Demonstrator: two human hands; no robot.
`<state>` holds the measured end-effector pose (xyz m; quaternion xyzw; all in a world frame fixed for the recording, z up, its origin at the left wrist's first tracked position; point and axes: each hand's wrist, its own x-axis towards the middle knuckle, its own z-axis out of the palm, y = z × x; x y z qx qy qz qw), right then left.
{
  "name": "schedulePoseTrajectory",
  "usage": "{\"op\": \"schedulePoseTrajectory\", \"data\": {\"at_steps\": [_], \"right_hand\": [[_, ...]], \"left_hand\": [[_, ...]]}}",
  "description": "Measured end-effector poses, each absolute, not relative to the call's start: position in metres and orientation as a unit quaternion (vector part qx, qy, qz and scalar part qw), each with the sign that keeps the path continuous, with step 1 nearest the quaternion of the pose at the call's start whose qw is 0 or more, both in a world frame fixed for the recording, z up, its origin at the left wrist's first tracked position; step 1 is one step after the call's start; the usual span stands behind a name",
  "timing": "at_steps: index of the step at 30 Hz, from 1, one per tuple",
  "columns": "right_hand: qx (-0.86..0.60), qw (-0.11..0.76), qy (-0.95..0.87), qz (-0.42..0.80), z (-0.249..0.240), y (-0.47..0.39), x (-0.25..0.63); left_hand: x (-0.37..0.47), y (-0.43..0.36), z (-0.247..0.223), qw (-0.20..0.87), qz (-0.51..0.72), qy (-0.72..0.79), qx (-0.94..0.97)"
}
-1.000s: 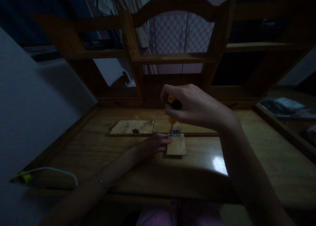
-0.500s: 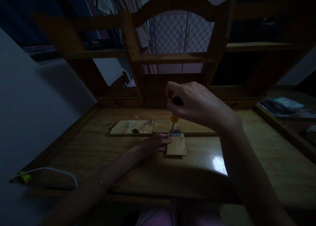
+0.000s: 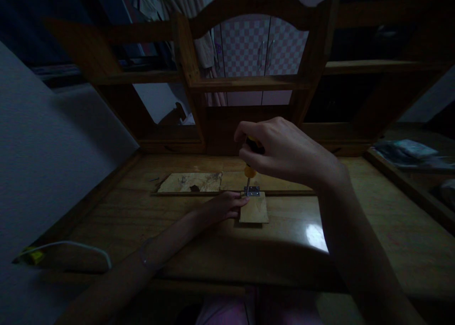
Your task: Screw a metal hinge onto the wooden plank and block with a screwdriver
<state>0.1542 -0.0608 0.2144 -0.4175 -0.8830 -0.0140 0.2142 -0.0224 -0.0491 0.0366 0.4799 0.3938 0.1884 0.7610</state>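
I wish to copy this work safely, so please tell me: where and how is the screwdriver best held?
Probably by its thick yellow-and-black handle, coming from above and the right: the screwdriver stands nearly upright, handle uppermost, with its thin shaft pointing down at the metal hinge. The right hand holds it there.

white cable [image 3: 71, 242], lower left | wooden shelf unit [image 3: 249, 84], far side | checkered doors [image 3: 243, 45], hanging clothes [image 3: 204, 50] beyond it
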Motion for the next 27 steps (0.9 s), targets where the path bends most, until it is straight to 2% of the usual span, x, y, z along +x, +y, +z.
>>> {"op": "schedulePoseTrajectory", "data": {"at_steps": [10,27], "right_hand": [[-0.433,0.224,-0.871,-0.057,0.211,-0.060,0.153],[-0.443,0.206,-0.869,-0.075,0.211,-0.060,0.150]], "left_hand": [[-0.025,-0.043,0.022,0.771,0.186,0.381,0.476],[-0.024,-0.046,0.030,0.757,0.187,0.395,0.487]]}}
